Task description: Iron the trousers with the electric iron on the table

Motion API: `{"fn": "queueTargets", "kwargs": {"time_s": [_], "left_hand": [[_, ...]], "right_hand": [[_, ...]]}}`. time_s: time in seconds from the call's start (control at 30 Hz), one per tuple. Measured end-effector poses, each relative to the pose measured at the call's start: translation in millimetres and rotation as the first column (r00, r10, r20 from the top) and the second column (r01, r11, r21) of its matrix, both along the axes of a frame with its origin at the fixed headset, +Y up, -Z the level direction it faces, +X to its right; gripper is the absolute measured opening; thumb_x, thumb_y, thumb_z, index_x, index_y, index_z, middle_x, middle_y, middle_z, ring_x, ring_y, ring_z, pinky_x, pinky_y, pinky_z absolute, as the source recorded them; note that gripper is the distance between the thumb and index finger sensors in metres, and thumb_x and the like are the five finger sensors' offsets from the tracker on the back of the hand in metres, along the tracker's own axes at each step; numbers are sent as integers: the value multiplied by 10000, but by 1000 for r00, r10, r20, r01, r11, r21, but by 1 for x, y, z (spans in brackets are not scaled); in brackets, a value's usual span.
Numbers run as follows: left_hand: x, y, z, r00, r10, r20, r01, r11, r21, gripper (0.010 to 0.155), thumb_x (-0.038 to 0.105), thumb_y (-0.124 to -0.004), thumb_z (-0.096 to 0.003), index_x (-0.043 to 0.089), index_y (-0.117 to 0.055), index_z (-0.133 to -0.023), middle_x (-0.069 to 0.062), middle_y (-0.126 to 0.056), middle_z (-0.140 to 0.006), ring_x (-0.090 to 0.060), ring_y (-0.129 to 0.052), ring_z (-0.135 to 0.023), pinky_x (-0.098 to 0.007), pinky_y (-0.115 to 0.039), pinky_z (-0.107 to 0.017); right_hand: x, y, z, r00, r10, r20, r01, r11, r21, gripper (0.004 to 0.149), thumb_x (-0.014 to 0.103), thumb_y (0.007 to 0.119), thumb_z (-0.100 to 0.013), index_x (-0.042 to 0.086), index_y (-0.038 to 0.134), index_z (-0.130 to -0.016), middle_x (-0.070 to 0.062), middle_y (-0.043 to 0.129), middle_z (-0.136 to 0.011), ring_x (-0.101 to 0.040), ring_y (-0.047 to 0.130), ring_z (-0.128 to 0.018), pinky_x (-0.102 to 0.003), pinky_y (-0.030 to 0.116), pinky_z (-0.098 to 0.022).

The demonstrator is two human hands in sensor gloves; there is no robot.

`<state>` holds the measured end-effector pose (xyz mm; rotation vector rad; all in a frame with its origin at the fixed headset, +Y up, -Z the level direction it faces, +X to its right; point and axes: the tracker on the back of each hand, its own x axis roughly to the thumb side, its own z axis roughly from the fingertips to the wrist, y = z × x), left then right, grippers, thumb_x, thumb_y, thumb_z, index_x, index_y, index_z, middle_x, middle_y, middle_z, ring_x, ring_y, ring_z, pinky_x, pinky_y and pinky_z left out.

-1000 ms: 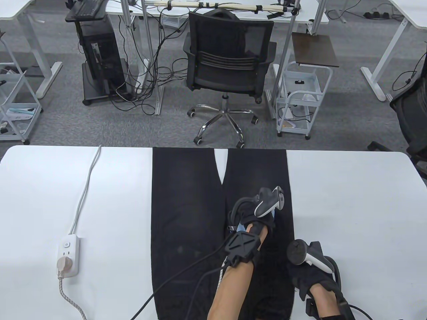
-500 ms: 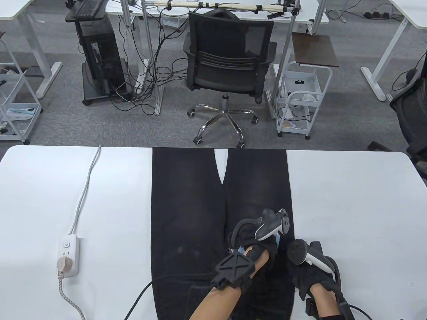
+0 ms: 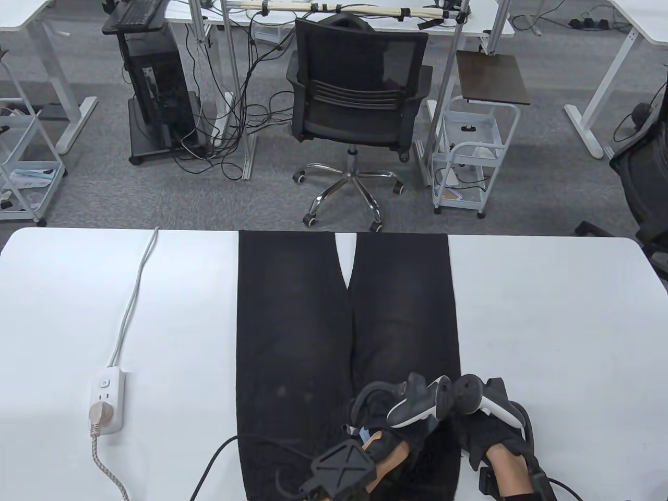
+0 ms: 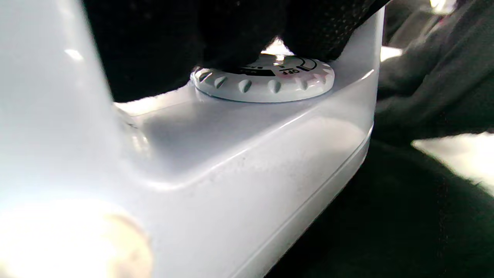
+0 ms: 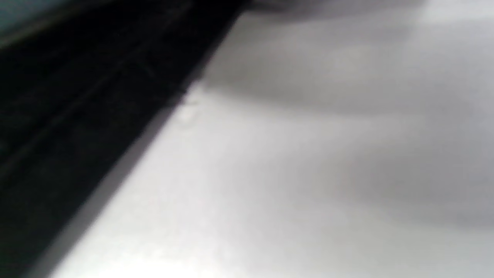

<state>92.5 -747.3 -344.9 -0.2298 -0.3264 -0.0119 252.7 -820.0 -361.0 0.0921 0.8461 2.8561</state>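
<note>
Both hands crowd the trousers [image 3: 292, 334] hem: my left hand [image 3: 402, 417] grips the iron [image 4: 231, 166]; right hand [image 3: 482, 425] fingers I cannot tell. Collision could scorch them.

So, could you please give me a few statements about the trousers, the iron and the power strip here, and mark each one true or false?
1. The black trousers lie flat with legs pointing to the table's far edge. True.
2. The white electric iron rests on the trousers under the left hand. True.
3. The white power strip lies right of the trousers. False: it lies left.
4. The right hand rests on the power strip. False: it rests at the trousers' right edge.
</note>
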Motion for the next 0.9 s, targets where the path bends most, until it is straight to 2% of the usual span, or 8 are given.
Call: {"fn": "queueTargets", "kwargs": {"time_s": [0.1,0.2,0.33,0.43,0.53,0.67,0.8,0.9], "left_hand": [[-22,24,4,992,127,2,-127,991,44,425,399,-780,-541,78,-750,-819,7,-958,-412,-165,-1009,-310,-490,-874,-430],[-64,59,11,964,264,-17,-260,958,123,429,399,-781,-541,77,-750,-822,6,-959,-416,-167,-1011,-313,-492,-873,-432],[-143,93,22,917,393,-73,-361,892,272,430,399,-783,-541,78,-752,-824,6,-960,-418,-168,-1012,-314,-492,-873,-435],[-209,103,31,862,488,-136,-410,830,378,428,396,-784,-543,76,-752,-825,6,-960,-423,-170,-1011,-316,-492,-872,-435],[-263,101,37,811,540,-223,-413,800,435,429,393,-785,-546,73,-749,-829,3,-959,-428,-172,-1010,-319,-493,-870,-438],[-308,87,41,793,538,-286,-372,799,473,427,393,-789,-547,75,-752,-828,8,-960,-429,-167,-1011,-319,-488,-873,-436],[-330,64,39,773,553,-311,-371,792,485,424,393,-792,-544,77,-755,-825,10,-961,-424,-165,-1012,-314,-485,-875,-434],[-335,55,33,797,499,-340,-345,838,423,428,396,-792,-543,80,-755,-830,11,-962,-429,-165,-1013,-321,-486,-874,-439]], "right_hand": [[0,0,0,1000,-5,0,5,1000,0,669,296,496,-592,106,100,-1097,-237,13,-1118,-538,87,-986,-772,286,-637],[1,0,0,1000,0,-1,0,1000,3,668,291,496,-592,108,96,-1096,-235,12,-1118,-538,87,-987,-772,287,-638],[1,0,1,1000,8,-6,-8,1000,6,670,295,495,-593,104,97,-1096,-242,14,-1117,-540,91,-988,-772,292,-637],[0,1,2,1000,11,-23,-11,1000,-7,683,315,505,-597,94,96,-1097,-261,15,-1114,-549,97,-986,-774,303,-636],[0,2,3,1000,2,-30,-2,1000,-17,695,328,514,-600,90,92,-1098,-269,10,-1112,-554,89,-985,-776,300,-634],[-1,1,5,999,10,-33,-10,1000,-6,706,350,521,-601,88,93,-1098,-276,15,-1113,-556,100,-986,-773,312,-633],[-7,5,9,1000,4,-16,-4,999,54,797,424,534,-603,37,15,-1067,-307,-9,-1098,-593,144,-984,-782,320,-621],[-34,15,9,996,75,-47,-68,990,120,820,437,546,-600,35,-2,-1059,-311,-21,-1095,-601,140,-983,-789,309,-619]]}}
